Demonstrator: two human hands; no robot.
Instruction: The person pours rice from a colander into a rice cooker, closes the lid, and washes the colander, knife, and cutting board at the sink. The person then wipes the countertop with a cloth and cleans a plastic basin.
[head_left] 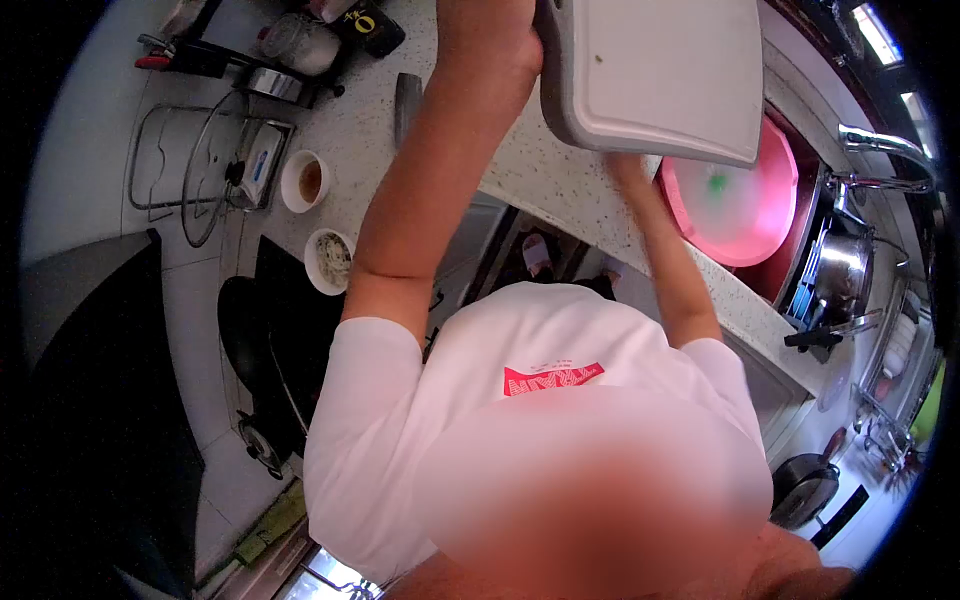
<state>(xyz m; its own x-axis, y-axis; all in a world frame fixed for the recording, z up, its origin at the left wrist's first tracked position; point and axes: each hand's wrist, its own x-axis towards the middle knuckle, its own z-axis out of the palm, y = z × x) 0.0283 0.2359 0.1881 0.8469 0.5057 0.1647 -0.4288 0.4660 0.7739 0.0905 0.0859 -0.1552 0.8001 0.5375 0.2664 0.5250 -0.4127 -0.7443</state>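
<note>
A white cutting board [665, 75] with a grey rim is raised over the counter [540, 185], tilted, with a small dark speck on its face. At its upper left edge is my left hand [500, 42], closed on the board, its fingertips out of sight. My right hand [626, 168] is mostly hidden behind the board's lower edge, so its fingers do not show. Left of my left forearm lies a grey object [408, 108], partly covered by the arm. Right of the board, a pink basin [745, 235] sits in the sink, with something whitish and green inside.
Two white bowls, one with brown sauce [302, 181] and one with pale shreds [329, 262], stand at the counter's left. A wire rack [165, 160] and a dark wok [250, 320] are further left. The faucet [885, 145] and a metal pot [843, 268] are right.
</note>
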